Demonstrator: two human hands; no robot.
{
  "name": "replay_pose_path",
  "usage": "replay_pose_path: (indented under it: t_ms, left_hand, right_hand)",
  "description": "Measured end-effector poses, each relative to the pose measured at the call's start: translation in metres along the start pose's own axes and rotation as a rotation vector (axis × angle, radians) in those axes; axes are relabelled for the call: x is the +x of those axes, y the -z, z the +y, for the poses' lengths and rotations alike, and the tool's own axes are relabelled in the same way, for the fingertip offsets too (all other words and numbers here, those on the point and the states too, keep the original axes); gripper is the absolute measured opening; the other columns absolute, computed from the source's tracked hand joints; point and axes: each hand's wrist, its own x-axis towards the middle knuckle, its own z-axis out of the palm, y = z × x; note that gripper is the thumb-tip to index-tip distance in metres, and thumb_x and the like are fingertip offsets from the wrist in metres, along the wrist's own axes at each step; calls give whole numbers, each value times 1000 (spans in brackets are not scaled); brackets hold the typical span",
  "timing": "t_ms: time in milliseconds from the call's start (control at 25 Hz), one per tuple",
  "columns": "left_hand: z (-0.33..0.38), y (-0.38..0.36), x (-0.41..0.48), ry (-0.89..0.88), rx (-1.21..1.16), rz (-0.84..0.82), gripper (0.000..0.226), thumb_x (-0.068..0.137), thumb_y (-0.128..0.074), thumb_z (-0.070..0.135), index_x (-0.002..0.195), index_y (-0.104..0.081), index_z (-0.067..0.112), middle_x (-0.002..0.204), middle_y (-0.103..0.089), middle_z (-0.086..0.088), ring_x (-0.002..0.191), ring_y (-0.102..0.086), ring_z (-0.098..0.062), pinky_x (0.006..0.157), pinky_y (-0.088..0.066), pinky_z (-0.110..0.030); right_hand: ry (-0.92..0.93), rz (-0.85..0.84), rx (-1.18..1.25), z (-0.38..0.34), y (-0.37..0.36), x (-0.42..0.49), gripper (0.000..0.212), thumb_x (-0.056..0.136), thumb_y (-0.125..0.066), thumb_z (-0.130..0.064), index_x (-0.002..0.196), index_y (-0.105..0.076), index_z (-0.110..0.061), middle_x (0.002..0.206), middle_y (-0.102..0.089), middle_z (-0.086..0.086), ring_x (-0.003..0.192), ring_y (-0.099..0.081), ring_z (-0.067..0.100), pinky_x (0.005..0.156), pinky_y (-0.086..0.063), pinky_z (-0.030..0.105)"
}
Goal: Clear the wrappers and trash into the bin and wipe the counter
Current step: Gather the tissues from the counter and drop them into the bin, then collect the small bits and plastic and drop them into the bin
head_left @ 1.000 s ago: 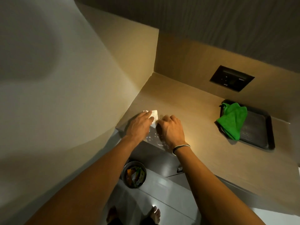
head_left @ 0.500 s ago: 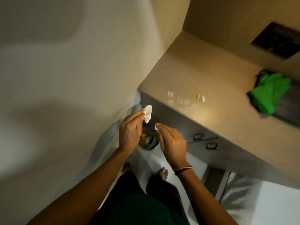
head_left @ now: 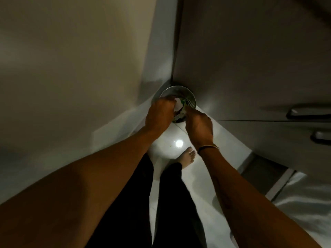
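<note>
I look straight down at a round metal bin (head_left: 180, 87) on the floor, in the corner between the wall and the cabinet. Both my hands hang over its mouth. My left hand (head_left: 159, 116) has its fingers curled at the bin's left rim. My right hand (head_left: 199, 125), with a band on the wrist, has its fingertips pinched together at the right rim. A white paper scrap (head_left: 178, 103) shows between the two sets of fingertips, above green and dark wrappers (head_left: 183, 102) inside the bin. Whether either hand still grips paper is unclear. The counter top is out of view.
The grey cabinet front (head_left: 250, 68) rises on the right with two drawer handles (head_left: 308, 111). A plain wall (head_left: 71, 68) closes the left side. My bare foot (head_left: 188, 157) and dark trouser legs stand on the glossy white floor (head_left: 172, 133) just behind the bin.
My view has dropped from the counter edge to the floor. Both hands have gone down with the paper scraps from beside the counter to the mouth of the bin.
</note>
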Motion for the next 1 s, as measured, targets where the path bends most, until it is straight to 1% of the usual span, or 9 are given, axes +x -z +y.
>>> replay_pose_path:
  t_ms: [120,200,240,400,520,600,680,840,1000]
  left_hand:
    - [-18,-73,42,-35,38,-170,43,111,-51,31,150,-53,14,156,-53,-15,142,-52,-34,113,-46,-39]
    - [-35,-96,36,-70,90,-244,55,107,-59,21,159,-42,13,174,-29,-10,159,-30,-33,125,-38,-47]
    - [-42,-101,26,-76,85,-206,59,105,-60,16,160,-40,12,175,-25,-9,160,-27,-33,125,-38,-49]
    - [-39,-64,-29,10,-100,-111,71,103,-62,13,166,-29,15,165,-44,-16,140,-56,-35,111,-52,-44]
    - [-15,-8,-59,-80,-23,-138,68,104,-60,23,164,-30,13,173,-30,-13,157,-35,-34,121,-43,-53]
    - [12,42,-76,-96,28,-147,69,106,-51,33,165,-23,12,176,-19,-13,162,-20,-35,127,-34,-56]
    - [44,104,-87,-81,33,-134,70,108,-46,36,167,-15,13,178,-10,-13,164,-8,-33,131,-24,-55]
    - [94,216,-95,-186,-10,58,67,109,-48,32,167,-23,9,177,-14,-12,164,-11,-31,131,-21,-52]
    - [130,299,-72,-298,32,251,70,109,-49,32,167,-19,9,178,-11,-14,165,-8,-31,132,-22,-55]
  right_hand:
    - [-60,-85,3,31,-61,41,40,109,-49,-22,148,-52,-12,133,-70,16,120,-70,32,106,-57,41]
    - [-64,-138,-38,49,-85,41,46,110,-46,-25,153,-44,-9,141,-65,16,127,-65,31,110,-54,40]
    - [-82,-143,-28,57,-91,35,49,110,-47,-25,156,-40,-9,147,-61,16,133,-62,31,114,-51,39]
    - [-173,-212,1,60,-69,-20,61,112,-43,-28,166,-19,-12,173,-27,10,160,-26,27,129,-27,38]
    - [-105,-209,-112,43,-18,-62,70,112,-39,-40,167,-5,-16,177,-4,9,165,-1,26,132,-12,39]
    - [-79,-124,-116,17,30,-85,75,110,-40,-47,167,-1,-18,176,5,10,163,10,26,133,-5,44]
    - [-59,14,-95,-16,93,-101,77,109,-42,-51,167,-5,-18,176,3,12,163,8,28,134,-5,47]
    - [22,269,-113,-63,207,-127,72,109,-46,-47,167,-16,-15,176,-8,14,164,-6,31,133,-18,50]
    - [49,525,-55,-91,282,-137,66,112,-40,-47,165,-22,-12,175,-16,13,165,-10,27,133,-22,44]
